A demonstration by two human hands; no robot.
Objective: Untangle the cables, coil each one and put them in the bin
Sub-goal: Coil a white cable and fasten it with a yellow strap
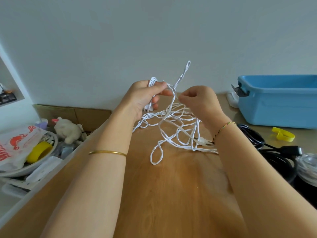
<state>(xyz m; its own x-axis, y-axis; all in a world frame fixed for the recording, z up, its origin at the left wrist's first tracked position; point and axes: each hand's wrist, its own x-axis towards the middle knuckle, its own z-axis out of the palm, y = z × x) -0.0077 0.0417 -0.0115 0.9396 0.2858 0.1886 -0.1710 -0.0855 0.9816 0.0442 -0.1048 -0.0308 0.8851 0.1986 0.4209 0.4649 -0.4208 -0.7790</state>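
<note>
A tangled white cable (173, 127) lies in loose loops on the wooden table (171, 186), partly lifted. My left hand (145, 97) grips a bundle of its loops and pinches a strand near the raised part. My right hand (199, 100) pinches the same strand just to the right. One thin loop sticks up above both hands. The white plug end (203, 141) rests on the table by my right wrist. A coiled black cable (274, 155) lies at the right. The blue bin (277, 100) stands at the back right.
A yellow strap (283, 134) lies in front of the bin. Clear plastic (307, 165) sits at the right edge. Left of the table, a bowl (42, 158) with a plastic bag, yellow tape roll (40, 152), a plush toy (67, 129) and a cardboard box (77, 114).
</note>
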